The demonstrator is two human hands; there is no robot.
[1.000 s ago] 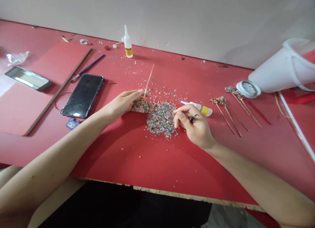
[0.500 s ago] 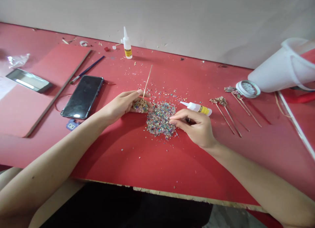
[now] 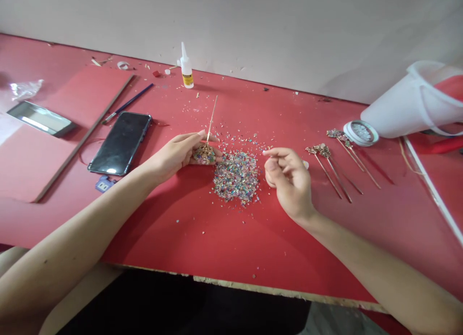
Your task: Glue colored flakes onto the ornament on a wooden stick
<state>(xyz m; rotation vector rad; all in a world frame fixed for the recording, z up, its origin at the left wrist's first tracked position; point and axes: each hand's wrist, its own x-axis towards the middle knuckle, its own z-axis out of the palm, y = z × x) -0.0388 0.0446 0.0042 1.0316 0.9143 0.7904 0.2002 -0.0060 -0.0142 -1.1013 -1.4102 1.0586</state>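
Observation:
My left hand (image 3: 184, 152) holds a gold hair stick (image 3: 212, 115) by its ornate head (image 3: 204, 153), which is set with coloured bits. The thin stem points up and away. Just right of it lies a heap of multicoloured shell-like chips (image 3: 237, 178) on the red table. Over the right edge of the heap hovers my right hand (image 3: 289, 180), open, with thumb and forefinger apart and the other fingers loosely curled. Behind it a lying glue bottle is mostly hidden; only its white base (image 3: 306, 165) shows.
Several gold hair sticks (image 3: 329, 171) lie on the right, beside a round tub (image 3: 360, 132) and a tipped white bucket (image 3: 398, 103). Another glue bottle (image 3: 186, 72) stands at the back. A phone (image 3: 121, 142), brush (image 3: 128, 103) and metal tin (image 3: 41, 118) are on the left.
My right hand has moved from the chips a little to the right, its thumb and forefinger parting, and now covers most of the lying glue bottle. My left hand keeps its hold.

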